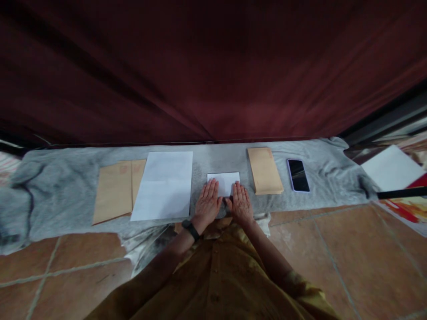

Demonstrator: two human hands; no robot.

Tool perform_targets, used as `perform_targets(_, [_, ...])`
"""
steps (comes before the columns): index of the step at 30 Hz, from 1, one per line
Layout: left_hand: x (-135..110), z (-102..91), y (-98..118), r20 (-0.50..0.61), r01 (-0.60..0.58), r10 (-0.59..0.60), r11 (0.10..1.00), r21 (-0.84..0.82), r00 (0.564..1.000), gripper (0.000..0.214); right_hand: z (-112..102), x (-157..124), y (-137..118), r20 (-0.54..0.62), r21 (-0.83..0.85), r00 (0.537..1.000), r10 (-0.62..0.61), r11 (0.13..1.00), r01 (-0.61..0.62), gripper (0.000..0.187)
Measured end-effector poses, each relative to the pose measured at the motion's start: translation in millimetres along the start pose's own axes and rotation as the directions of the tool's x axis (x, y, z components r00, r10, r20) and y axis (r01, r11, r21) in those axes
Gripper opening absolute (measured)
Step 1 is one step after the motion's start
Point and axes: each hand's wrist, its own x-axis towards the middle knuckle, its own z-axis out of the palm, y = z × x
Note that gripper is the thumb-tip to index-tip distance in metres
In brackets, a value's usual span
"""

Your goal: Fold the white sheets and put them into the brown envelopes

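A small white folded-looking sheet of paper lies on the grey cloth in front of me. My left hand rests flat on its left side, fingers stretched forward. On its right side lies my right hand, likewise flat with fingers extended. Both thumbs point inward near the paper's front edge. Left of my hands is a large white sheet. To the right sits a stack of brown envelopes. More brown envelopes lie at the far left, partly overlapping each other.
A phone with a pale purple case lies right of the envelope stack. The grey cloth covers a narrow surface backed by a dark red curtain. Off its right end are a white sheet and colourful printed material. Tiled floor lies below.
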Motion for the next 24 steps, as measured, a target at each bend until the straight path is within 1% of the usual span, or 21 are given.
perform_targets(3, [27.9, 6.5, -2.2, 0.008, -0.025, 0.025, 1.0, 0.004, 1.0, 0.059, -0.3, -0.4, 1.0, -0.011, 0.006, 1.0, -0.013, 1.0, 0.013, 0.068])
perform_targets(6, [39.6, 13.1, -8.1, 0.001, -0.06, 0.06, 0.998, 0.006, 0.998, 0.059, -1.7, -1.4, 1.4, -0.01, 0.005, 1.0, -0.014, 1.0, 0.014, 0.067])
perform_targets(9, [39.4, 16.7, -12.4, -0.009, -0.078, 0.078, 0.997, 0.003, 0.997, 0.06, -4.9, 3.1, -2.4, 0.006, 0.019, 1.0, 0.016, 1.0, -0.016, 0.063])
perform_targets(11, [37.9, 18.3, -14.1, -0.001, -0.081, 0.081, 0.997, 0.003, 0.997, 0.059, -6.8, 12.1, -8.2, 0.022, 0.048, 0.999, 0.029, 0.998, -0.03, 0.06])
perform_targets(15, [37.2, 21.1, -17.0, 0.033, -0.109, 0.109, 0.994, 0.003, 0.993, 0.059, -4.2, 38.7, -22.1, 0.059, 0.127, 0.998, -0.029, 0.992, 0.021, 0.057])
perform_targets(17, [37.7, 21.2, -18.3, 0.041, -0.114, 0.114, 0.993, 0.001, 0.993, 0.058, 0.6, 49.0, -25.2, 0.064, 0.135, 0.998, -0.024, 0.991, 0.015, 0.056])
perform_targets(20, [38.3, 18.6, -19.0, 0.039, -0.122, 0.122, 0.993, -0.012, 0.992, 0.058, 8.4, 54.8, -21.1, 0.037, 0.098, 0.999, -0.001, 0.995, -0.003, 0.057])
perform_targets(24, [37.3, 14.7, -17.9, 0.017, -0.121, 0.121, 0.992, -0.026, 0.992, 0.058, 14.3, 50.6, -7.4, -0.022, 0.036, 1.0, 0.011, 0.999, -0.011, 0.061])
